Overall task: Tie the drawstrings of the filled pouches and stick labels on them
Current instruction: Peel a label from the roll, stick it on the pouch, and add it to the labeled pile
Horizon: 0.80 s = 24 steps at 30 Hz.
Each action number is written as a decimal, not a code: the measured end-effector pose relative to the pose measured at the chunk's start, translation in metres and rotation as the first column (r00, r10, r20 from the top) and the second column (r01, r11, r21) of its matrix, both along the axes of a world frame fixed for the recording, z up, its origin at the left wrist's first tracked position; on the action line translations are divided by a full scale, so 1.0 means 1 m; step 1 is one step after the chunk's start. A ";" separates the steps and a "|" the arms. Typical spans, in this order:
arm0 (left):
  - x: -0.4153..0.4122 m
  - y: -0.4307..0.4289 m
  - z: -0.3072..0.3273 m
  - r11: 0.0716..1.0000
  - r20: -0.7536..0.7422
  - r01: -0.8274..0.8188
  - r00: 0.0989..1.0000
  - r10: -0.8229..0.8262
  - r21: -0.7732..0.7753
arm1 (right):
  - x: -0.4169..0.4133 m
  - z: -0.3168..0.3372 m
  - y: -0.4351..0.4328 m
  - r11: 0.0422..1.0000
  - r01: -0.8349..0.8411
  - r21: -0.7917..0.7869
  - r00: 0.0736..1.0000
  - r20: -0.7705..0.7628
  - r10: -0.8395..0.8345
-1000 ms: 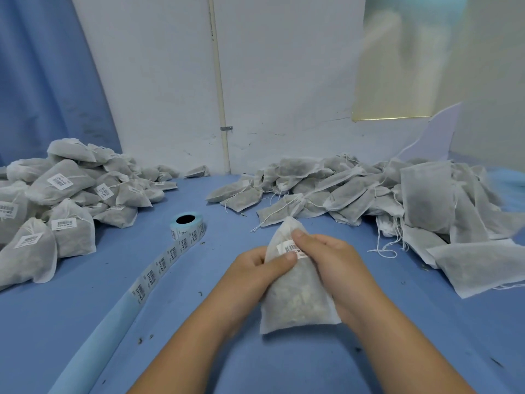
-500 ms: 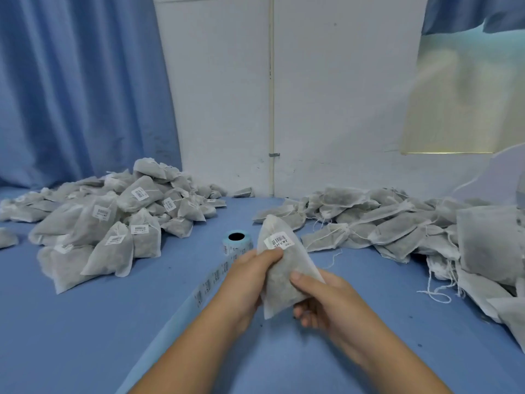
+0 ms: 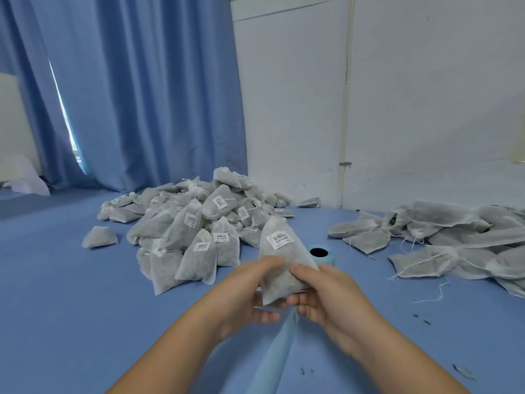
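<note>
At frame centre I see both hands holding one filled pouch [image 3: 279, 265] upright above the blue table [image 3: 85, 308]. The left hand [image 3: 250, 291] grips its left edge, and the right hand [image 3: 326, 297] grips the lower right, thumb on the front. A barcode label [image 3: 279, 240] sits on the pouch's upper face. The label roll [image 3: 322, 255] stands just behind. The labelled pile [image 3: 199, 223] lies centre left, and the unlabelled pile [image 3: 454, 237] lies at the right.

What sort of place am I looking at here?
Probably a small hand-packing workroom: a heap of barcode-labelled grey fabric pouches, a second unlabelled heap, and a pale blue roll of labels on a blue-covered table.
</note>
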<state>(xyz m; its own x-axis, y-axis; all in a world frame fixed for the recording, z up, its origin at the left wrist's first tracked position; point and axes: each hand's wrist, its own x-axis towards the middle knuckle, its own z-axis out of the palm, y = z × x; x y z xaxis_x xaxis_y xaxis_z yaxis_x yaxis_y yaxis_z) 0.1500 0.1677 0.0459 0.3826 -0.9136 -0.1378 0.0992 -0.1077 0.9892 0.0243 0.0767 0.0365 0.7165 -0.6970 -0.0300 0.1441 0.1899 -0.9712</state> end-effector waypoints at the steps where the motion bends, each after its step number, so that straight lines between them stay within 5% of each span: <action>1: 0.007 0.004 -0.003 0.999 0.010 0.030 0.999 -0.031 0.021 | 0.008 -0.001 -0.001 1.000 0.013 0.003 1.000 0.002 -0.013; 10: 0.058 -0.008 -0.020 0.989 0.004 -0.144 0.990 0.144 0.022 | 0.062 -0.008 -0.013 0.998 0.055 0.040 0.996 -0.076 -0.052; 17: 0.101 -0.065 -0.013 0.963 -0.062 -0.269 0.961 0.269 0.013 | 0.066 -0.014 -0.036 0.980 0.166 -0.114 0.975 -0.129 -0.180; 24: 0.115 -0.125 -0.012 0.871 -0.498 -0.482 0.780 0.378 -0.093 | 0.054 -0.017 -0.053 0.962 0.160 -0.220 0.966 -0.167 -0.199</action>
<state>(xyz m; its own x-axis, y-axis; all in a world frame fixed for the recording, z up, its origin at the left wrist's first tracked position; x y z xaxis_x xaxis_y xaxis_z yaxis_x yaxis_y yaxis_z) 0.2653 0.0425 0.0340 0.6837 -0.6944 -0.2245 0.5237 0.2527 0.8135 0.0781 0.0236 0.0197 0.5739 -0.8189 0.0046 -0.0291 -0.0260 -0.9992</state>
